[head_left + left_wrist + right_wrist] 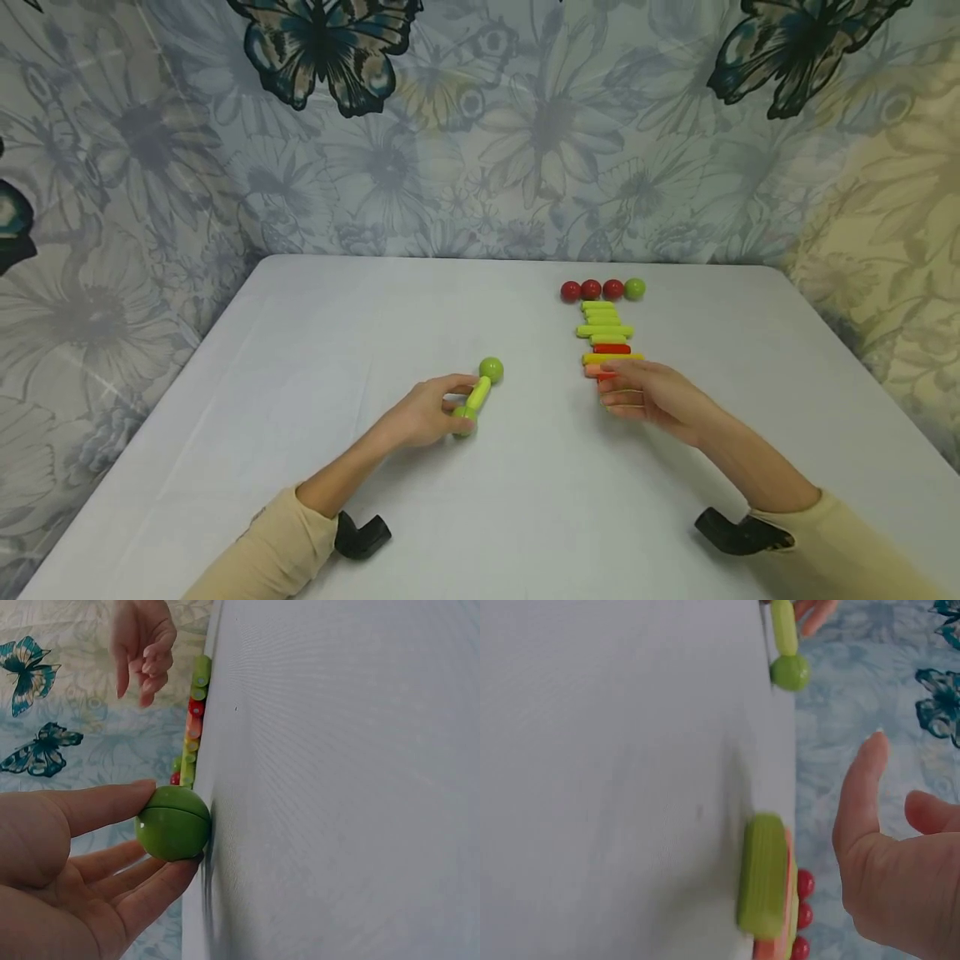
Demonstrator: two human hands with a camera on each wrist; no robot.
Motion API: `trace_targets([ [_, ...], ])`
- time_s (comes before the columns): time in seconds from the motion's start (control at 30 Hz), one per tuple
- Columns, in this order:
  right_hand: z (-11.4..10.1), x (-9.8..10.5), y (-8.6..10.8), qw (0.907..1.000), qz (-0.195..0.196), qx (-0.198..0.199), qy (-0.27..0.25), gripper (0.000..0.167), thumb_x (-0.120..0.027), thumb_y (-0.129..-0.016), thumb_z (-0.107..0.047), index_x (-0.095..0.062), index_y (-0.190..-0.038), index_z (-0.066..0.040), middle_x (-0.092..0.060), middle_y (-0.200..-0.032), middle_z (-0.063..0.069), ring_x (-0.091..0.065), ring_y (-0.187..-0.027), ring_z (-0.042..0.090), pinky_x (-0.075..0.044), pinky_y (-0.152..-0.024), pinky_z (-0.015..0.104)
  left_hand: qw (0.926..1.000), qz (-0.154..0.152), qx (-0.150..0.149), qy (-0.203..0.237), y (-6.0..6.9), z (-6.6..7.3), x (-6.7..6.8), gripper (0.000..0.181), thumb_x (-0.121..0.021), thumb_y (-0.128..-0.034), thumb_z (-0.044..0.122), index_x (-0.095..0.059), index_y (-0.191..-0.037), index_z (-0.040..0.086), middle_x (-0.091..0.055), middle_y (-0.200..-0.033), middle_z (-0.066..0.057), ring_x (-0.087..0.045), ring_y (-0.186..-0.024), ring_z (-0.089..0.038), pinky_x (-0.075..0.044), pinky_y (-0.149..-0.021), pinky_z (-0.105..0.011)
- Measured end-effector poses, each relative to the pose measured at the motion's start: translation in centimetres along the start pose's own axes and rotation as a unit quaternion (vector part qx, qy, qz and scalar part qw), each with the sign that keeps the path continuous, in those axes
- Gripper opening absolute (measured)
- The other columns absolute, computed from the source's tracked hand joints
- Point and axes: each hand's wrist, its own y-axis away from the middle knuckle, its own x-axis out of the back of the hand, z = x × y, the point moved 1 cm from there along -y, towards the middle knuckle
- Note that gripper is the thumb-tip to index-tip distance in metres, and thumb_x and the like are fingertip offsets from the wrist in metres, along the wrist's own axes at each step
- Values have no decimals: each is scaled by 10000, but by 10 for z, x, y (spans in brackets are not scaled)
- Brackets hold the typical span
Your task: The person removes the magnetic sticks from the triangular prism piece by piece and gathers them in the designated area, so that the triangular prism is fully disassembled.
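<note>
My left hand (pixel 431 412) pinches a smooth green ball (pixel 174 825) between thumb and fingers. From that ball runs a light green rod (pixel 477 394), with a second green ball (pixel 491 369) at its far end, so the three form a dumbbell shape. Over the near end of a column of short coloured rods (pixel 604 332) hovers my right hand (pixel 652 396), fingers relaxed and nothing held. It partly covers the nearest rods in the head view. Close to it in the right wrist view lies a ridged green rod (pixel 762 877), apart from the hand.
Behind the rod column, three red balls (pixel 591 289) and a green ball (pixel 634 289) sit in a row. All lie on a white table (pixel 300 333) that meets a flower-patterned wall (pixel 525 167). Black straps or mounts (pixel 362 536) show at both wrists.
</note>
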Motion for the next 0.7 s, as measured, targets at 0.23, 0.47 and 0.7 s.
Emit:
trace_targets([
  [0.23, 10, -35, -32, 9996, -49, -246, -86, 558, -534, -993, -268, -353, -1388, 82, -656, -1077, 165, -677, -923, 243, -535, -820, 364, 9998, -146, -61, -73, 1, -1, -1, 605, -717, -851, 56, -454, -1396, 53, -506, -1360, -143, -524, -1182, -370, -509, -880, -397],
  [0.47, 14, -64, -60, 9990, -115, -426, -75, 516, -546, -988, -250, -405, -1374, 61, -639, -1133, 198, -670, -943, 255, -536, -818, 381, 9999, -70, -86, -88, 1, 0, 0, 595, -727, -840, 56, -476, -1380, 54, -533, -1321, -169, -548, -1149, -377, -515, -866, -402],
  [0.7, 8, -80, -81, 9983, -113, -560, -121, 510, -536, -992, -267, -392, -1384, 25, -646, -1117, 200, -676, -909, 255, -542, -808, 361, 9997, -83, -194, -131, -1, 0, 2, 596, -728, -840, 66, -475, -1379, 54, -540, -1313, -172, -548, -1146, -385, -511, -874, -414],
])
